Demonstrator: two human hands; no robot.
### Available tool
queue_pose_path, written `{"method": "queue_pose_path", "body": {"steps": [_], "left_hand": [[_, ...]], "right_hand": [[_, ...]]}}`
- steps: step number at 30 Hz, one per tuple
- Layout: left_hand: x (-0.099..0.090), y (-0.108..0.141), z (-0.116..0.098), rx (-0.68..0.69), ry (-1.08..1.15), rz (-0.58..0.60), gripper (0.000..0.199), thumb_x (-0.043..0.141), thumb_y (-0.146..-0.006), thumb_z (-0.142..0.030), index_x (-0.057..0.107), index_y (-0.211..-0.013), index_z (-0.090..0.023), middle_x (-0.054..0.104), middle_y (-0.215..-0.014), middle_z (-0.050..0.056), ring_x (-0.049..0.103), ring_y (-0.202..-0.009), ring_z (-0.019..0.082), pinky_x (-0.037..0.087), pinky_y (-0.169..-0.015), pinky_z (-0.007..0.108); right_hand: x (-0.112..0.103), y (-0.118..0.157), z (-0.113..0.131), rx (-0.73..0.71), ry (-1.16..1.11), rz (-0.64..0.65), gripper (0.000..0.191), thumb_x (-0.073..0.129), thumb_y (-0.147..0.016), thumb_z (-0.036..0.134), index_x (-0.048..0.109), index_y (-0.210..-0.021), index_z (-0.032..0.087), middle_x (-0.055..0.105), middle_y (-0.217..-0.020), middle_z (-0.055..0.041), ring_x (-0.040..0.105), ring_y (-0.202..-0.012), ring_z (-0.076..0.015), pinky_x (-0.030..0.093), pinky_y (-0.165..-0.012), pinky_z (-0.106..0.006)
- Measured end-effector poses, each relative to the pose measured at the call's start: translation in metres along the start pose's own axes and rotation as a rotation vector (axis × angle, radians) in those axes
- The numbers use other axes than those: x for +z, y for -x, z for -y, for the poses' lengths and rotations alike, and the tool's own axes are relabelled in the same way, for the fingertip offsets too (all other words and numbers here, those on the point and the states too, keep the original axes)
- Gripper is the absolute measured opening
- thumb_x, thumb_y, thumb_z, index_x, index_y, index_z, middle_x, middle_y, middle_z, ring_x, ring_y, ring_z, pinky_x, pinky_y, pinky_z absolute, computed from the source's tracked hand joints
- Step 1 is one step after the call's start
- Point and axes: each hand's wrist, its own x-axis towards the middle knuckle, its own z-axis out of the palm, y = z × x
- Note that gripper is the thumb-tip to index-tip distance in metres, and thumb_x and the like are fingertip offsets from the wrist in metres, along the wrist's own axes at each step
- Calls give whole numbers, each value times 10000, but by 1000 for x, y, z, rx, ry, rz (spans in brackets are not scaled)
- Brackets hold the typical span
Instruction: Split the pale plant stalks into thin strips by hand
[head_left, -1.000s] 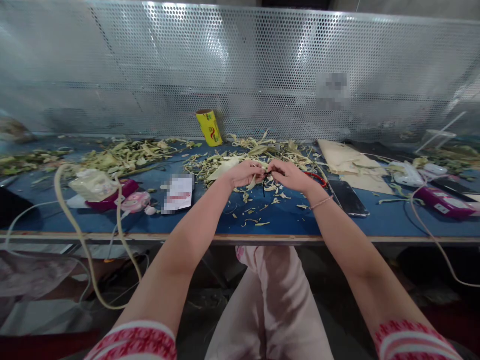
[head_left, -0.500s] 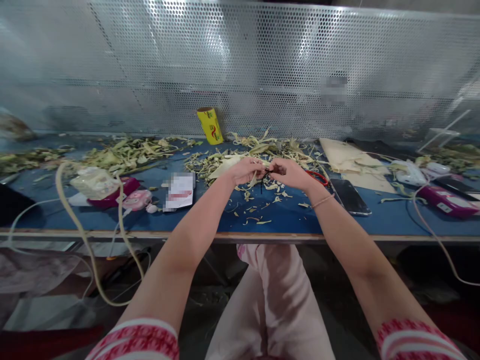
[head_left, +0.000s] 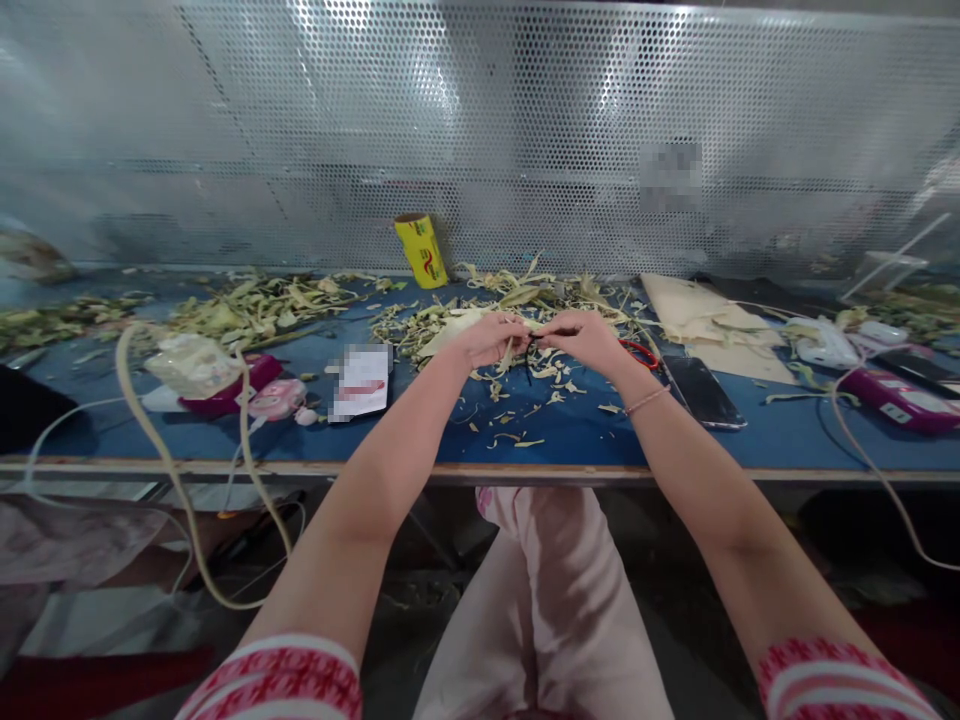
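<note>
Close together over the pile of dried plant pieces [head_left: 409, 325], both hands meet near the middle of the blue table. My left hand [head_left: 495, 340] is closed, fingers pinched on a pale plant strip [head_left: 511, 350]. From the right, my right hand [head_left: 581, 338] pinches a thin black cord [head_left: 529, 362] by the left fingertips; its loose end hangs down. The exact hold is small and partly hidden by the fingers. Small pale scraps [head_left: 517, 442] lie scattered below the hands. A red loop [head_left: 639, 352] is beside my right wrist.
A dark phone [head_left: 705, 392] and flat cardboard [head_left: 694, 315] lie to the right. A yellow tube [head_left: 421, 252] leans by the perforated metal screen [head_left: 480, 120]. To the left are a white card [head_left: 361, 380], a pink object [head_left: 276, 398] and a beige hose [head_left: 169, 465].
My right hand has turned slightly, its fingers stretching further toward the left fingertips in a pinch. My left hand has stayed nearly in place.
</note>
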Motion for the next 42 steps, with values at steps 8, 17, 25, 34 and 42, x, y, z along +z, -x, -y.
{"method": "queue_pose_path", "body": {"steps": [8, 17, 25, 34, 42], "left_hand": [[2, -1, 1, 90, -2, -48, 177, 616, -756, -84, 524, -608, -119, 546, -502, -10, 565, -513, 72, 413, -561, 202], [8, -14, 13, 311, -51, -276, 187, 705, -677, -183, 529, -639, -132, 566, -547, -25, 538, -537, 56, 375, -543, 175], [3, -16, 17, 451, -346, -314, 144, 673, -673, -240, 577, -687, -133, 558, -593, -30, 470, -537, 57, 349, -538, 184], [8, -10, 14, 490, -431, -242, 135, 670, -662, -229, 593, -705, -127, 593, -651, -10, 497, -590, 70, 385, -593, 202], [19, -4, 8, 379, -162, -294, 208, 688, -715, -264, 523, -692, -141, 529, -549, -37, 470, -496, 51, 365, -505, 177]], "right_hand": [[2, -4, -4, 87, -127, -29, 269, 699, -625, 177, 567, -859, 176, 622, -589, 34, 597, -547, -116, 486, -562, -253], [0, -3, 2, 172, -59, -121, 138, 701, -644, 279, 619, -659, 169, 681, -621, -37, 639, -594, -158, 513, -587, -285], [2, -6, -1, 132, -47, -137, 93, 646, -682, 258, 611, -699, 173, 645, -633, -19, 607, -604, -150, 485, -601, -284], [5, -6, -5, -30, 85, -179, 44, 593, -756, 220, 603, -764, 178, 611, -813, -39, 551, -722, -151, 455, -658, -293], [7, -4, -7, -214, 248, -109, 61, 565, -793, 164, 609, -757, 186, 608, -787, -37, 551, -744, -156, 462, -678, -286]]}}
